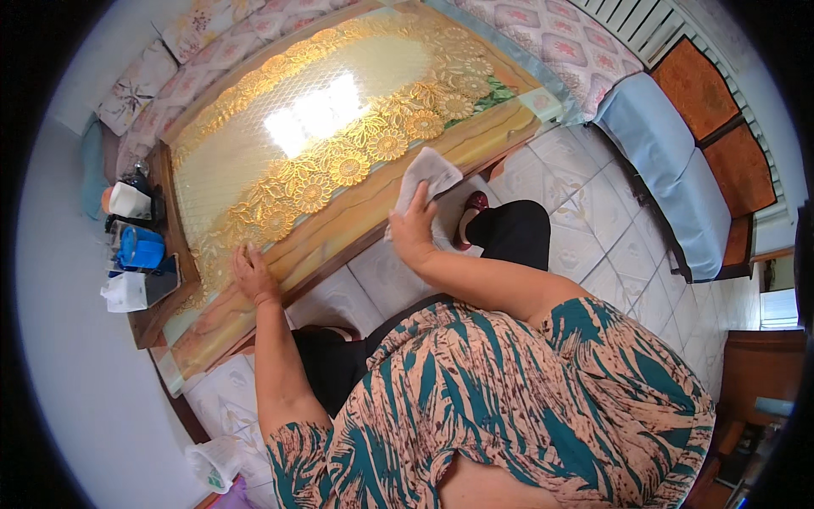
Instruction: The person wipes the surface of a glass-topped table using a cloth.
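Observation:
A white cloth (431, 171) is in my right hand (413, 229), whose fingers press on it at the near edge of a low table (339, 225). Part of the cloth hangs below my wrist, over the table's side. My left hand (253, 276) lies on the same edge farther left, its fingers stretched out and holding nothing. Beyond both hands spreads a golden floral lace tablecloth (348, 168), with bright window glare on the glossy surface over it.
A wooden shelf box (182, 254) at the table's left end bears a blue container (142, 247), a white cup (131, 201) and a tissue pack (125, 291). A blue-covered bench (657, 144) stands right. A plastic bag (216, 462) lies at lower left.

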